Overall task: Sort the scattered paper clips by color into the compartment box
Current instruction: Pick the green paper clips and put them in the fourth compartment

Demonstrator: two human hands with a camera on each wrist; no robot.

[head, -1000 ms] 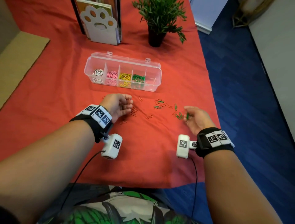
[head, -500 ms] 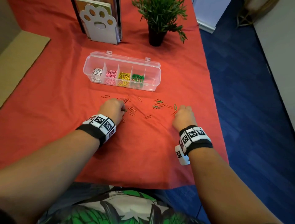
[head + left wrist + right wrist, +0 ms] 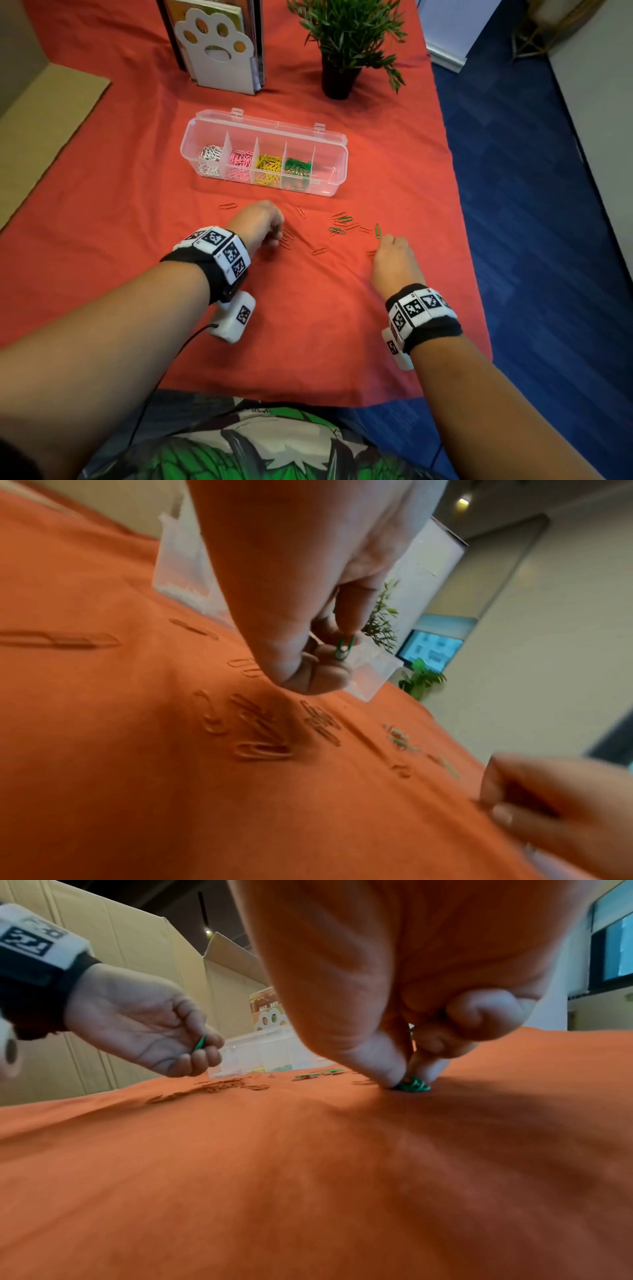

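The clear compartment box point(image 3: 337, 164) holds white, pink, yellow and green clips in separate cells; its rightmost cell looks empty. Orange clips point(image 3: 287, 238) and green clips point(image 3: 339, 224) lie scattered on the red cloth in front of it. My left hand point(image 3: 274, 236) hovers knuckles-up over the orange clips and pinches a green paper clip point(image 3: 344, 649) between thumb and fingers. My right hand point(image 3: 387, 241) is down on the cloth, thumb and fingers pinching a small bunch of green clips point(image 3: 413, 1085). A single green clip point(image 3: 377, 230) lies just beyond it.
A potted plant point(image 3: 337, 80) and a paw-shaped book stand point(image 3: 219, 44) stand behind the box. Cardboard point(image 3: 44, 113) lies at the far left. The table's right edge drops to blue floor point(image 3: 531, 205) close to my right hand.
Both hands have turned from palm-sideways to knuckles-up and dropped to the cloth. The right hand moved forward onto the green clips; the left keeps its green clip.
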